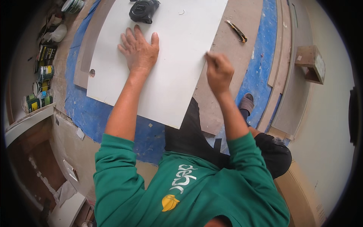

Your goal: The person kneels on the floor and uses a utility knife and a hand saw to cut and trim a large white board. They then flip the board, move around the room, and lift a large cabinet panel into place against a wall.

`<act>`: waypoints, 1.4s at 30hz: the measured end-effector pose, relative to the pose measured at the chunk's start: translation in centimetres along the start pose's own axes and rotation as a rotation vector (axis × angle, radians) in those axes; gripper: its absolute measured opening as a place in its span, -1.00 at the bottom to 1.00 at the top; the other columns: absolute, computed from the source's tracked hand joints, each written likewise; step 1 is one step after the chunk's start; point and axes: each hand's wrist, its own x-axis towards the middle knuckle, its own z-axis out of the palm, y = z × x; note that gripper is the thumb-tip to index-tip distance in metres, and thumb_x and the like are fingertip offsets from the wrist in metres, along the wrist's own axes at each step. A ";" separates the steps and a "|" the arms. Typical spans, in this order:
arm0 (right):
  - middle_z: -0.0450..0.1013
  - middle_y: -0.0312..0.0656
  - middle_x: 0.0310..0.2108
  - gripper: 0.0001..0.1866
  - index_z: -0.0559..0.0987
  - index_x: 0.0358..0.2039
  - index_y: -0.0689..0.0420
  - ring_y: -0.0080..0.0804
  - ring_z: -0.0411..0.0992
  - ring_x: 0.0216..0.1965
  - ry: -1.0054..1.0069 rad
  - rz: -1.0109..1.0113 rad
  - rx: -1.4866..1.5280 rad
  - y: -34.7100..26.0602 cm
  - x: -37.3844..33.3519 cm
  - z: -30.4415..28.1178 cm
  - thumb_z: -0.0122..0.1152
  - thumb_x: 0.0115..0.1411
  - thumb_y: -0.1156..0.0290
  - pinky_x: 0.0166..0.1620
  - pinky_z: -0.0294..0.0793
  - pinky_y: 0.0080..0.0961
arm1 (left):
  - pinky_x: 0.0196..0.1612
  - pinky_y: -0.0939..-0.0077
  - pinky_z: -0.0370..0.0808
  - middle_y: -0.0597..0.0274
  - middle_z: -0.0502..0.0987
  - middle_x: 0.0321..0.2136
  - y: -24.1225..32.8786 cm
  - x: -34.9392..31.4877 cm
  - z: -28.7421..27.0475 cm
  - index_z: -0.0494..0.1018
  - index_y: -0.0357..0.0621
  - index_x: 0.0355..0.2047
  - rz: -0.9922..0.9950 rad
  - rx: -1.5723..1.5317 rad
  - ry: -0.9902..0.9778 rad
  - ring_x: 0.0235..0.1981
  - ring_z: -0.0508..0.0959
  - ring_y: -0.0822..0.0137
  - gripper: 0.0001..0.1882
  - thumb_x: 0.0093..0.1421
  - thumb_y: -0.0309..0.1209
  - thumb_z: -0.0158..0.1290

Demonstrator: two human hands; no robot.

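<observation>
Green-sweatshirted worker (223, 189) apparently steadies a flat white panel (177, 79), left hand (140, 53) spread, right hand (220, 72) curled at its edge, contents unclear, next move likely needing firm palm pressure.

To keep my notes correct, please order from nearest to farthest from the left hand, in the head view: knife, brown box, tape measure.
1. Tape measure, just beyond the left hand.
2. Knife, off to its right.
3. Brown box, farther right.

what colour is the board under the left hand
The board is white, and it shows best in the head view.
</observation>
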 end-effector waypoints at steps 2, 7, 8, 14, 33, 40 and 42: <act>0.51 -0.08 -0.51 -0.94 0.67 -0.38 0.17 -0.19 0.44 -0.54 0.110 0.048 -0.037 3.7 6.6 0.5 0.34 0.13 0.48 -0.43 0.37 -0.36 | 0.35 -0.37 -0.06 -0.27 0.12 0.31 0.8 0.5 0.0 0.15 -0.26 0.33 0.038 0.017 0.006 0.39 0.02 -0.28 -0.22 0.32 0.11 -0.14; 0.52 -0.08 -0.48 -0.93 0.66 -0.34 0.15 -0.20 0.49 -0.50 -0.007 -0.035 -0.107 0.8 1.3 -0.2 0.32 0.12 0.50 -0.39 0.44 -0.32 | 0.42 -0.21 -0.20 -0.19 0.05 0.37 0.4 0.4 0.0 0.07 -0.14 0.39 -0.010 0.024 -0.072 0.45 -0.09 -0.15 -0.19 0.33 0.17 -0.21; 0.52 -0.08 -0.46 -0.89 0.65 -0.32 0.14 -0.19 0.52 -0.45 -0.066 -0.026 -0.027 -1.8 -2.7 -0.9 0.29 0.10 0.58 -0.38 0.48 -0.33 | 0.42 -0.21 -0.21 -0.19 0.04 0.37 0.0 0.3 0.0 0.07 -0.14 0.39 -0.017 0.032 -0.078 0.45 -0.10 -0.15 -0.19 0.33 0.16 -0.21; 0.56 -0.10 -0.39 -0.81 0.64 -0.29 0.20 -0.19 0.59 -0.33 -0.354 -0.059 0.241 -10.3 -18.7 -5.0 0.34 0.04 0.65 -0.23 0.62 -0.35 | 0.42 -0.20 -0.18 -0.19 0.05 0.37 0.3 0.4 -0.1 0.08 -0.17 0.38 -0.018 0.011 -0.074 0.44 -0.08 -0.15 -0.20 0.33 0.14 -0.18; 0.54 -0.11 -0.47 -0.88 0.66 -0.34 0.10 -0.16 0.52 -0.44 -0.012 0.006 -0.036 -1.9 -4.4 -0.2 0.26 0.09 0.57 -0.42 0.50 -0.26 | 0.32 -0.33 0.01 -0.18 0.25 0.22 -0.5 0.5 0.7 0.21 -0.27 0.27 0.060 0.065 0.044 0.31 0.16 -0.16 -0.26 0.33 0.09 -0.14; 0.54 -0.08 -0.44 -0.81 0.65 -0.29 0.16 -0.14 0.55 -0.42 -0.099 0.059 0.176 -6.4 -12.7 -2.3 0.26 0.07 0.66 -0.36 0.56 -0.30 | 0.33 -0.31 -0.01 -0.13 0.28 0.16 0.7 0.6 -1.0 0.20 -0.28 0.27 0.033 0.042 -0.041 0.28 0.18 -0.12 -0.27 0.33 0.07 -0.14; 0.54 -0.06 -0.45 -0.81 0.66 -0.30 0.06 -0.09 0.56 -0.43 0.025 0.069 0.090 -2.9 -6.3 -0.4 0.26 0.07 0.60 -0.40 0.53 -0.27 | 0.33 -0.31 0.00 -0.12 0.29 0.16 0.3 0.7 -0.7 0.20 -0.29 0.26 0.051 0.056 -0.001 0.26 0.19 -0.11 -0.27 0.33 0.08 -0.13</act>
